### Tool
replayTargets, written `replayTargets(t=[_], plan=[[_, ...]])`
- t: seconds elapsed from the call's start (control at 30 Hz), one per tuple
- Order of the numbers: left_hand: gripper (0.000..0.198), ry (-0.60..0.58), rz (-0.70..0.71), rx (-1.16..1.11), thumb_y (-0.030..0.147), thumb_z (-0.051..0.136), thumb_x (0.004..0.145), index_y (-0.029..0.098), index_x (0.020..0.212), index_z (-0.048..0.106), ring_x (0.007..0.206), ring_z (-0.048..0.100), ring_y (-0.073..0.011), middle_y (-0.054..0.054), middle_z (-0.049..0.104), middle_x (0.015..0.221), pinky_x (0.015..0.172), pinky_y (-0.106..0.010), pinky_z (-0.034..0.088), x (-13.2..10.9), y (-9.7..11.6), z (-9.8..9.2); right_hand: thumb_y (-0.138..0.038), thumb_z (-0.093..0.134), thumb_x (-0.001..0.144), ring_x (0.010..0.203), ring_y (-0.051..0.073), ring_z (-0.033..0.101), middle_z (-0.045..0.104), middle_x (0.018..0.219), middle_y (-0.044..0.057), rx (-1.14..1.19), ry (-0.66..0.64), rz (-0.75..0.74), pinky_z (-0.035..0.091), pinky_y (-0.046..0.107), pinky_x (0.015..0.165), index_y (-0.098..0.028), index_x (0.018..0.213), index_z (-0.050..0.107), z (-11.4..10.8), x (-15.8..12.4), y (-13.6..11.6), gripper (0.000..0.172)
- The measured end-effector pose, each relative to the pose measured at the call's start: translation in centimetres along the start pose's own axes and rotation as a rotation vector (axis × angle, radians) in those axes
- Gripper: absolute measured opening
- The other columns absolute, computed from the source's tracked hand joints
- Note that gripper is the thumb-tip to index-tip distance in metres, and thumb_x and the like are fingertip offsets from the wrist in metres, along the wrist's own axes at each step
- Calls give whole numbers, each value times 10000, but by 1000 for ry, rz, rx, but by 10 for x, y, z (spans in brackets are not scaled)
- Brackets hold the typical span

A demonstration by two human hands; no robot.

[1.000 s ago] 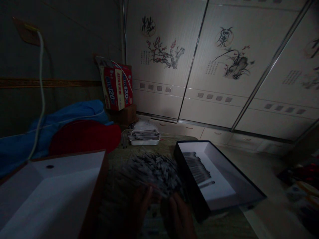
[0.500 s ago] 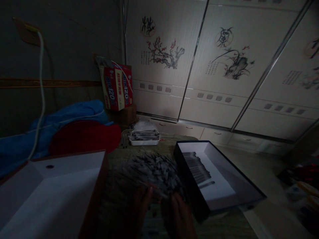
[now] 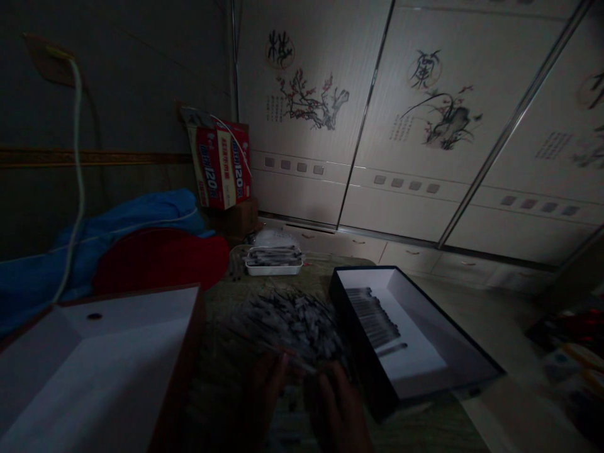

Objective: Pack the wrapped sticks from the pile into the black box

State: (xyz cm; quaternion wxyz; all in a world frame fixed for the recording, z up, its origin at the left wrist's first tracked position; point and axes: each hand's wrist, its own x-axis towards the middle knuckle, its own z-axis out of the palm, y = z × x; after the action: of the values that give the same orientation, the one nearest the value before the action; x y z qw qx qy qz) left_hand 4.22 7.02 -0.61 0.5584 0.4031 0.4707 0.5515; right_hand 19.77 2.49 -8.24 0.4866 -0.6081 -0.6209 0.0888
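My left hand (image 3: 268,380) and my right hand (image 3: 338,396) are close together at the bottom middle, in dim light. A slim, pale pen-like stick (image 3: 302,363) spans the gap between them, its ends pinched in the fingers. Just beyond lies a heap of thin dark and clear pen-like pieces (image 3: 295,321), too dim to make out singly. To the right, a black-edged box lid (image 3: 425,314) holds a row of similar dark sticks (image 3: 372,314), with one lying a little apart. A white tray (image 3: 274,270) filled with long thin pieces stands behind the heap.
An open brown-edged box (image 3: 117,352) with white inside stands at the left. Red cloth (image 3: 163,261) and blue cloth (image 3: 141,214) lie behind it. A red and cream carton (image 3: 221,167) stands by the wall, near a white cable (image 3: 79,157) and sliding cabinet doors (image 3: 302,189).
My right hand has shifted slightly, its fingers now a little higher and turned toward the left. The stick between the hands shows more clearly. Boxes and tray are unmoved.
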Motion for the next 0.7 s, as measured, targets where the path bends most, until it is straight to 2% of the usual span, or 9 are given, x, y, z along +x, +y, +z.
replayTargets(t=[0.07,0.13,0.2,0.27,0.37,0.5,0.6,0.7], plan=[[504,15,-1,15,674,703,540,188,669,660,530,677,-207,-21,715,564,528,-309,560,-2,2,0,-414,433,949,836,176,695,729,981,43,-54,5,-98,543,229,696,-252,1163,610,1,-1,3,321],[500,15,0,38,672,694,554,190,684,665,550,685,-216,-22,723,588,545,-316,565,-3,4,1,-390,502,918,879,195,697,726,1018,62,-124,20,-236,550,239,731,-242,1147,629,-1,-1,6,302],[497,3,1,65,668,690,563,190,700,676,575,694,-226,-27,732,611,567,-325,571,-5,5,1,-379,531,899,897,207,696,725,1027,78,-169,33,-314,554,250,754,-238,1109,659,-3,1,7,284],[510,-6,-8,66,681,695,537,193,685,676,564,691,-230,-27,728,594,555,-331,572,-4,5,1,-410,518,900,897,208,693,728,1008,79,-156,30,-293,556,254,758,-248,1063,685,-6,3,6,283],[517,-9,-5,54,692,689,533,194,669,670,541,682,-222,-26,719,583,532,-327,568,-1,0,-1,-522,508,877,874,214,690,736,942,67,-62,20,-168,558,265,731,-257,992,704,-8,6,-2,349],[454,-25,60,135,637,649,628,190,707,676,590,693,-229,-45,729,636,571,-336,571,1,-3,-3,-498,477,906,839,186,698,736,947,40,7,-12,-21,554,243,690,-251,1093,660,-12,11,-19,361],[340,-83,137,313,516,622,695,190,750,703,702,705,-242,-72,747,722,693,-353,568,-1,-2,-3,-415,509,908,938,177,691,716,1072,40,43,-86,-47,544,232,776,-255,1177,620,-17,15,-29,332],[288,-85,191,455,413,590,726,191,862,713,838,701,-246,-97,754,883,779,-358,556,-3,-7,-6,-377,459,931,945,176,690,722,1052,59,105,-114,-95,531,236,818,-237,1098,663,-20,20,-34,299]])
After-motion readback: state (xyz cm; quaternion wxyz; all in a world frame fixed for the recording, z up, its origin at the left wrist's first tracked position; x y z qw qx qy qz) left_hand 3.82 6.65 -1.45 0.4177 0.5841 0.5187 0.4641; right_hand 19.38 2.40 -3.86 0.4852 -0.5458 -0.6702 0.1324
